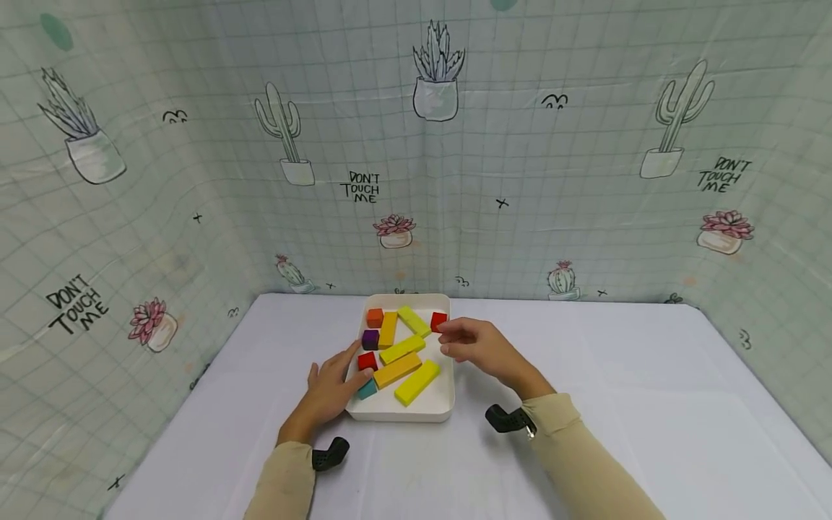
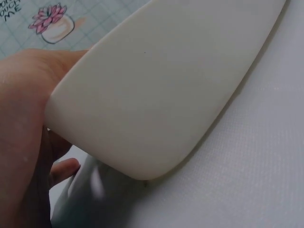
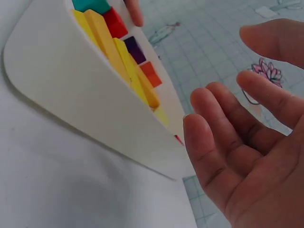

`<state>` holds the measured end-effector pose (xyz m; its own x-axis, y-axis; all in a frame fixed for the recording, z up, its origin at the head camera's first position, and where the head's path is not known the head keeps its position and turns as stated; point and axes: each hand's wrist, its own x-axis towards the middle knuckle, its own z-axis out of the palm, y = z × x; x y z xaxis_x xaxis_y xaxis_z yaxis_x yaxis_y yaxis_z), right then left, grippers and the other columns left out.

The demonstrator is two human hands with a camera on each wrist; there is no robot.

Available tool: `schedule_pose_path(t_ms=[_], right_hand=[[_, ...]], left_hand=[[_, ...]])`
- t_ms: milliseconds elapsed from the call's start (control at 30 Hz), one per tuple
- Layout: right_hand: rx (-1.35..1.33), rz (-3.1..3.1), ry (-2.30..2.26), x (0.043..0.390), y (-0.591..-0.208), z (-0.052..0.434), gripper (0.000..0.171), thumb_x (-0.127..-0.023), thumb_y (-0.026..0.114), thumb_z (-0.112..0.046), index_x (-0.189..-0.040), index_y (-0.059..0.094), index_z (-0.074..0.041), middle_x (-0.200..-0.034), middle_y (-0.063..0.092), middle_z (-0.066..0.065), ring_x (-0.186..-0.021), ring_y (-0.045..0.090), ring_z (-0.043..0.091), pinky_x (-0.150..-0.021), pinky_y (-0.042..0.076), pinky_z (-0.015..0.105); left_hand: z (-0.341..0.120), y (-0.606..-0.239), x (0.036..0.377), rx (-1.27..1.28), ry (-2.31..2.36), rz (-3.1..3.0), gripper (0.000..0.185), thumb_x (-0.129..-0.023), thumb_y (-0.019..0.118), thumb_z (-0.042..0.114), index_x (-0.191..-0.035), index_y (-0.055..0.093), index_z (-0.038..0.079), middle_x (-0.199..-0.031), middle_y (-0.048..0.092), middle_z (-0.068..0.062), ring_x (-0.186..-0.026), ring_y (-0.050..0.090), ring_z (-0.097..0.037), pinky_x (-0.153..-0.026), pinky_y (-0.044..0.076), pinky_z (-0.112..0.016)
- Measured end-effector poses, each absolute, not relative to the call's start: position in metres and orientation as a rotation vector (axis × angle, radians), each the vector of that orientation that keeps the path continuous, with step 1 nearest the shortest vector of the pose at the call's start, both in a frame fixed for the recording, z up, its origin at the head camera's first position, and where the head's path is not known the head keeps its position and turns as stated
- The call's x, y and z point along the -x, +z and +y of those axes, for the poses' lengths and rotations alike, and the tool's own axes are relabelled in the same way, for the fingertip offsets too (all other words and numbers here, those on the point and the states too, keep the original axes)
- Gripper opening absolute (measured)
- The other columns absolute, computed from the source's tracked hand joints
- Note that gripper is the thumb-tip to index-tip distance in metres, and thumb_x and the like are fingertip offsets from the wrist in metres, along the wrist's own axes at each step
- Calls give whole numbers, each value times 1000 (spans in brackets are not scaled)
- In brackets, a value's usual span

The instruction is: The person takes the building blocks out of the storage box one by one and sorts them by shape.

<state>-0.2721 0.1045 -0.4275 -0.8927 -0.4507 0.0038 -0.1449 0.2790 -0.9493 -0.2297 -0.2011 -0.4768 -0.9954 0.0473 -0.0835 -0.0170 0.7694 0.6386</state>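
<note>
A white tray (image 1: 399, 417) holds small coloured blocks. My left hand (image 1: 330, 390) rests at its left rim, index finger stretched toward the purple cube (image 1: 370, 339) and thumb over the teal block (image 1: 367, 389). Between those two cubes lies a red cube (image 1: 367, 360). On the opposite side, my right hand (image 1: 477, 347) hovers over the rim with fingers apart, its fingertips close to another red cube (image 1: 439, 321). Nothing shows between thumb and fingers of that right hand (image 3: 247, 147) in the right wrist view. The left wrist view shows the tray's outer wall (image 2: 142, 95) beside the hand.
Inside the tray, several yellow and amber bars (image 1: 398, 370) lie at different slants, with an orange cube (image 1: 375, 318) near the far left corner. A white-covered table (image 1: 585, 404) carries the tray. Behind and at both sides hangs a patterned cloth (image 1: 494, 159).
</note>
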Motion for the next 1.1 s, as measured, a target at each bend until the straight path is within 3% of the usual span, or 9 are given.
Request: schedule_pose_path(t_ms=[267,1100], right_hand=[[598,2346,-1477,276,-423,95,46,-91,72,-22,-131,62,-1,-113,67,9,-99,62,22,-82,57,34],[628,2535,-1061,277,-427,62,37,-87,78,-17,-121,69,-10,-109,65,6,-95,58,20,-86,55,36]], left_hand=[[-201,-479,230,-37,1014,2894,70,-99,56,48,-160,30,23,-157,39,-14,-146,26,-40,-115,-8,-66],[-199,-475,227,-11,1036,2873,72,-99,57,47,-160,28,22,-159,36,-13,-147,24,-40,-115,-9,-64]])
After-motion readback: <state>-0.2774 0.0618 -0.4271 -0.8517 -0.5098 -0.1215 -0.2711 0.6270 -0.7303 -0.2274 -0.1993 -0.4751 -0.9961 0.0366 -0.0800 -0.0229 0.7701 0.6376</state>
